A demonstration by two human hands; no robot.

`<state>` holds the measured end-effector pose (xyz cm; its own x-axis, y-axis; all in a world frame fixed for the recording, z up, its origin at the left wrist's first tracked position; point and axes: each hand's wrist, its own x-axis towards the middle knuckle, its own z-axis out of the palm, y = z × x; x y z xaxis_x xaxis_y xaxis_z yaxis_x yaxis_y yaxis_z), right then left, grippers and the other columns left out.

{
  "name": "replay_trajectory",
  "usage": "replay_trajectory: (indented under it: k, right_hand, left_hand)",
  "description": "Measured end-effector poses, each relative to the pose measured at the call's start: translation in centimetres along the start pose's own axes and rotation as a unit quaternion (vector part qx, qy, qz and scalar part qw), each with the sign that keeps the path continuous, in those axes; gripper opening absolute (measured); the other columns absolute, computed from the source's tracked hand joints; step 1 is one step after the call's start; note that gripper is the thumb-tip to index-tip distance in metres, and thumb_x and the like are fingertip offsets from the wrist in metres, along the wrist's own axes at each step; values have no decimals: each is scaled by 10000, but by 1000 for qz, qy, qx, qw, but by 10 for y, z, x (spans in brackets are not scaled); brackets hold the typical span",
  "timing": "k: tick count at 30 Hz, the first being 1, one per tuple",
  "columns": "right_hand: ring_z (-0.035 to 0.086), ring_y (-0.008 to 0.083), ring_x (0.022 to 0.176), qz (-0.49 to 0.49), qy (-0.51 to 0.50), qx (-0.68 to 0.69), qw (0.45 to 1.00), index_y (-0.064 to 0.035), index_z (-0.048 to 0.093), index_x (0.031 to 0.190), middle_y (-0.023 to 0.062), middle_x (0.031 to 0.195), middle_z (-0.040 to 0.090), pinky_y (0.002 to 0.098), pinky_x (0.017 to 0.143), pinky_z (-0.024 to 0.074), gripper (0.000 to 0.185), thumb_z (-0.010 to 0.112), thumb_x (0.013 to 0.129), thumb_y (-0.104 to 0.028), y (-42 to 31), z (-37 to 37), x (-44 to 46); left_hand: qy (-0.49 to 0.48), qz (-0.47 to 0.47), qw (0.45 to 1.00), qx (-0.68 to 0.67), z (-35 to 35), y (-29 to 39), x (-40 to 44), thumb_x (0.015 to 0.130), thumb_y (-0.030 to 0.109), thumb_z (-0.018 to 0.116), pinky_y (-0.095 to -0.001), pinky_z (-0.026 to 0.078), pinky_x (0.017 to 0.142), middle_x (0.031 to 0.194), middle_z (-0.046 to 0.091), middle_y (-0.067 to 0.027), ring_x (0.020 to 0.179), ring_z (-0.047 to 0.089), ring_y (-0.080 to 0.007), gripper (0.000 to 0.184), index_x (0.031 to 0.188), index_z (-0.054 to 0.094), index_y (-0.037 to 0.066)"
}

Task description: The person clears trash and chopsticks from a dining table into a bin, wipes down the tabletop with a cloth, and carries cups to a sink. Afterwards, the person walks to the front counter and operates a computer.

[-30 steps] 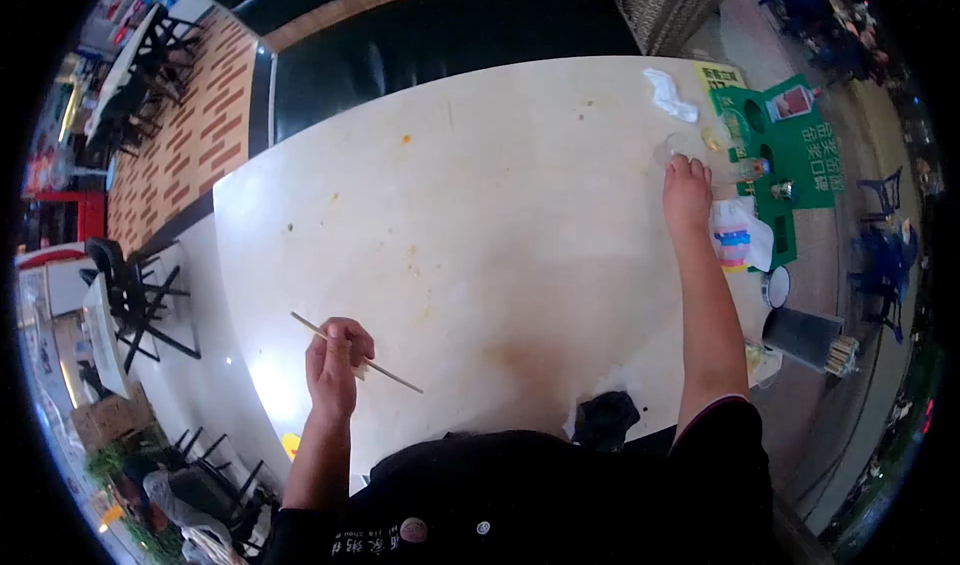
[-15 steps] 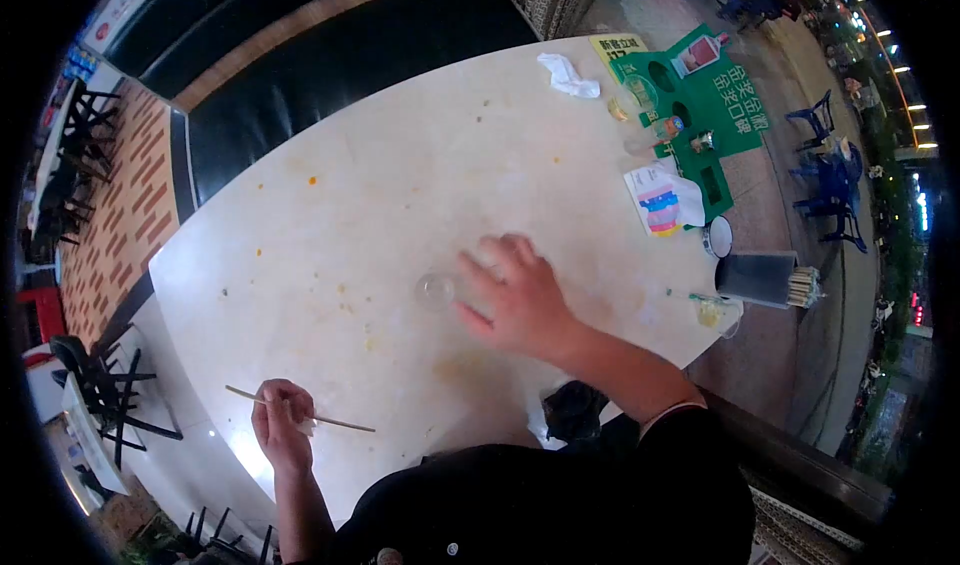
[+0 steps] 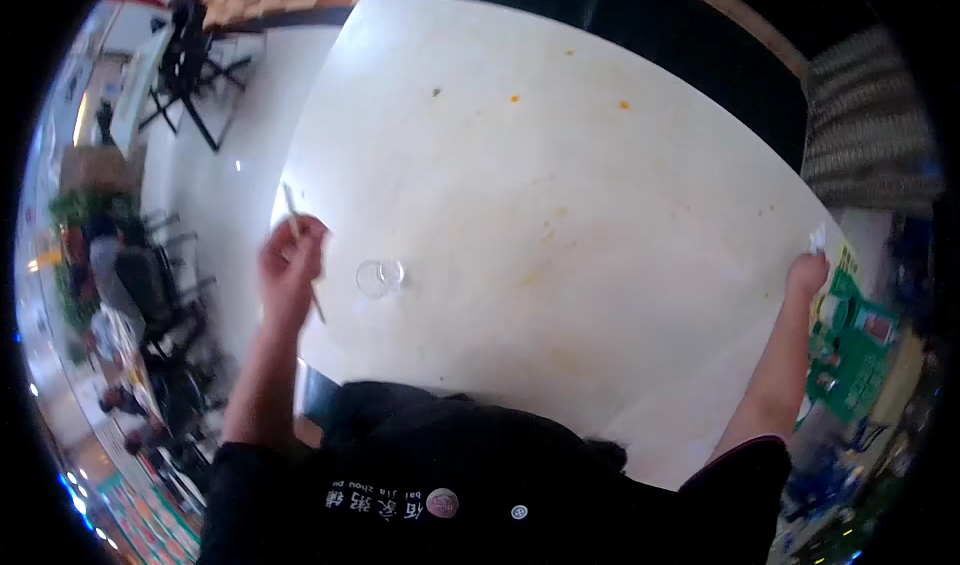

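My left hand point(image 3: 291, 255) is closed on a thin stick point(image 3: 317, 303) above the table's left edge. Just right of it, a clear glass point(image 3: 380, 278) is on the pale table point(image 3: 600, 235). Far to the right, my right hand point(image 3: 808, 273) has its fingers closed on a crumpled white tissue point(image 3: 818, 237), near the green board point(image 3: 858, 350). Orange bits point(image 3: 624, 105) and yellowish smears dot the tabletop.
A dark bench point(image 3: 690, 60) runs along the table's far side, with a patterned curtain point(image 3: 870, 125) at the right. Black-legged chairs point(image 3: 190, 70) stand on the left. Several people sit at the lower left.
The view has turned. My right hand has gone from near the middle of the table to the tissue at the far right and closed on it. The glass is now near my left hand.
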<state>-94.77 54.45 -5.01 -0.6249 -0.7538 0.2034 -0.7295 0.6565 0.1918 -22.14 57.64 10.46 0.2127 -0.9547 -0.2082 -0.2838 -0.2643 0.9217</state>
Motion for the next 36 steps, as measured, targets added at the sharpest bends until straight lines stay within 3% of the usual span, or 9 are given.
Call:
replay_trajectory:
  k: [2, 8, 12, 16, 22, 24, 31, 33, 36]
  right_hand:
    - [607, 308, 805, -24, 37, 21, 999, 21, 597, 990, 155, 866, 635, 380, 753, 469, 267, 504, 821, -164, -5, -10, -12]
    - [603, 306, 855, -176, 2, 238, 955, -5, 610, 1015, 172, 907, 620, 369, 773, 466, 290, 606, 786, -184, -101, -41, -28]
    - [605, 256, 865, -140, 4, 323, 936, -29, 625, 1021, 149, 936, 635, 334, 793, 452, 277, 610, 796, -189, -181, -81, -46]
    - [567, 322, 882, -155, 75, 296, 940, -18, 630, 989, 198, 936, 596, 371, 803, 446, 244, 602, 772, -126, -254, -101, -53]
    - [571, 355, 915, -161, 18, 231, 960, 2, 619, 980, 210, 936, 609, 397, 820, 444, 273, 603, 774, -176, -333, -92, -71]
    - [586, 344, 876, -196, -31, 199, 960, 13, 614, 957, 199, 929, 618, 390, 784, 452, 236, 579, 793, -154, -354, -104, -78]
    - [610, 334, 771, -221, -90, 171, 956, 51, 607, 916, 217, 830, 623, 394, 712, 467, 300, 561, 733, -181, -476, -161, -169]
    - [611, 333, 764, -224, -92, 187, 952, 57, 604, 929, 215, 824, 625, 388, 712, 467, 318, 555, 726, -182, -505, -180, -190]
    - [611, 337, 759, -226, -98, 186, 951, 65, 598, 944, 216, 822, 627, 383, 716, 467, 340, 563, 714, -183, -539, -206, -221]
  left_hand:
    - [40, -31, 998, -47, -41, -12, 7, 865, 138, 554, -175, 264, 417, 595, 433, 47, 475, 354, -23, 110, 925, 557, 45]
    - [101, -123, 986, -52, -49, -43, 15, 843, 153, 591, -172, 238, 412, 576, 411, 62, 456, 338, -20, 145, 933, 580, 39]
    - [72, -127, 988, -43, -52, -58, 7, 842, 142, 590, -163, 245, 420, 599, 422, 66, 476, 348, -12, 158, 962, 585, 39]
    - [61, -136, 989, -11, -102, -74, 5, 840, 125, 586, -166, 269, 437, 650, 461, 56, 514, 378, -14, 143, 956, 593, 41]
    - [145, -194, 967, 77, -179, -93, 19, 844, 154, 567, -175, 348, 480, 730, 548, 18, 544, 438, -40, 154, 957, 609, 59]
    - [161, -204, 965, 31, -199, -120, 44, 837, 189, 568, -172, 308, 470, 662, 459, 71, 550, 392, -26, 200, 999, 593, 76]
    - [29, -349, 886, -304, -236, -280, 219, 783, 107, 509, -233, 348, 451, 759, 467, -16, 543, 424, -97, 274, 1040, 533, 17]
    - [-40, -452, 837, -305, -220, -331, 258, 786, 114, 505, -246, 329, 421, 706, 449, -19, 526, 420, -105, 249, 1015, 538, 19]
    - [-95, -413, 870, -251, -199, -379, 305, 770, 213, 563, -301, 433, 477, 734, 526, -64, 616, 526, -161, 338, 1027, 534, -3]
